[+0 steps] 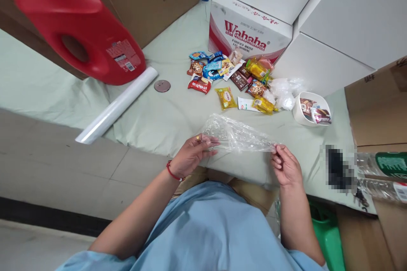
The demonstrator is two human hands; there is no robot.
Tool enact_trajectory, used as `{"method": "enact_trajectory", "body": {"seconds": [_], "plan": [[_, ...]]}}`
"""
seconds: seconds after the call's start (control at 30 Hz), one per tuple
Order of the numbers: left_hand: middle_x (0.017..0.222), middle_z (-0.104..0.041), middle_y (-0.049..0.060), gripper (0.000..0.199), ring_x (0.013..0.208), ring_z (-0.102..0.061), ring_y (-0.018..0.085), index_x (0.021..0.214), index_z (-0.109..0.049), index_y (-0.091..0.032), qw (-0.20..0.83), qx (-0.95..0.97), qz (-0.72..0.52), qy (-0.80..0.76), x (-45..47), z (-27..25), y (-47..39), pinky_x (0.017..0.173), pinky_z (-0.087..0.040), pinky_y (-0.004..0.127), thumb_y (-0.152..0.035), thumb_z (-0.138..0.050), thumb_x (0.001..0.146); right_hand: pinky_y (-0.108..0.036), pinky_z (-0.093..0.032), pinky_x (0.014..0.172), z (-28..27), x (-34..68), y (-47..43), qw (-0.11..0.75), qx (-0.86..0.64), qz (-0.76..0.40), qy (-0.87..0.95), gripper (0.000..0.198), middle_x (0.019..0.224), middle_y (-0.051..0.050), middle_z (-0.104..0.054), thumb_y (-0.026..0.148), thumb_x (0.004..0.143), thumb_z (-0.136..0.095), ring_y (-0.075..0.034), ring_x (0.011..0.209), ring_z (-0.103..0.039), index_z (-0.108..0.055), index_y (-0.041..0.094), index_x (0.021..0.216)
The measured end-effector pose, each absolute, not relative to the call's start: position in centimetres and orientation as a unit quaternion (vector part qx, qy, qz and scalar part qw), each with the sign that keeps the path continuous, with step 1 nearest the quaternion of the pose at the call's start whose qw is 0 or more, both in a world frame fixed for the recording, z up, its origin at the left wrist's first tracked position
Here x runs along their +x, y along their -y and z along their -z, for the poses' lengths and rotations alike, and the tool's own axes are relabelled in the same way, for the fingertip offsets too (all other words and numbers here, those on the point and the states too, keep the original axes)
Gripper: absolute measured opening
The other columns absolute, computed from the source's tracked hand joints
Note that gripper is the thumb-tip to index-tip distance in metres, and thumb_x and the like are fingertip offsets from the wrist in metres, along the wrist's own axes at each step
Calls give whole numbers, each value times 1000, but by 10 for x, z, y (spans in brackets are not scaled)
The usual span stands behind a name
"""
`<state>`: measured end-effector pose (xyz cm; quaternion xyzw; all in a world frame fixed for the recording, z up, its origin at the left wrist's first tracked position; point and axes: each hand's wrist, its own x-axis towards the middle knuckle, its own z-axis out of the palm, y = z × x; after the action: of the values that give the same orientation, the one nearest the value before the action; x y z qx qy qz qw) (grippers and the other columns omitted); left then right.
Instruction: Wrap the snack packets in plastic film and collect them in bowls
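A clear plastic bag (pixel 237 134) is stretched between my hands above the near edge of the cloth-covered table. My left hand (pixel 196 152), with a ring and a red bracelet, grips its left end, and some fingers show through the film. At the other end my right hand (pixel 286 164) pinches the bag's corner between thumb and fingers. Just beyond the bag lie a yellow-wrapped snack (pixel 226 98) and a heap of wrapped snacks (pixel 213 67). Crumpled clear plastic (pixel 284 93) rests at the right of the heap.
A white bowl (pixel 297 112) holds a few wrapped snacks. On the left are a big red jug (pixel 104 46), a white roll (pixel 117 106) and a round brown disc (pixel 162 86). A Wahaha carton (pixel 248 34) stands behind. Plastic bottles (pixel 381 188) lie at the right edge.
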<state>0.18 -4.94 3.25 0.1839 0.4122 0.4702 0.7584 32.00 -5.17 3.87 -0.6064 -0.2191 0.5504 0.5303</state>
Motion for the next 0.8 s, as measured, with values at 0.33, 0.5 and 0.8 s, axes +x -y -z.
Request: {"method": "enact_trajectory", "body": {"seconds": [0.33, 0.5, 0.8], "plan": [[121, -75, 10, 29, 120, -69, 30, 79, -61, -17, 765, 219, -494, -351, 17, -34, 52, 100, -57, 45, -29, -87, 76, -44, -51, 95, -67, 282, 69, 372, -611, -223, 662, 43, 111, -10, -67, 60, 97, -58, -26, 109, -60, -76, 23, 110], [116, -75, 8, 30, 118, -69, 26, 75, -60, -18, 724, 310, -488, -376, 21, -36, 60, 106, -55, 45, -30, -88, 74, -51, -44, 107, -56, 235, 49, 333, -583, -222, 707, 30, 117, -10, -66, 51, 93, -70, -29, 115, -55, -78, 28, 110], [83, -69, 2, 31, 85, -67, 15, 69, -58, -18, 640, 221, -549, -491, -21, -36, 58, 81, -58, 30, -30, -87, 64, -40, -50, 104, -66, 234, 33, 508, -528, -473, 489, 15, 101, -4, -73, 40, 86, -78, -22, 108, -65, -77, 25, 88]]}}
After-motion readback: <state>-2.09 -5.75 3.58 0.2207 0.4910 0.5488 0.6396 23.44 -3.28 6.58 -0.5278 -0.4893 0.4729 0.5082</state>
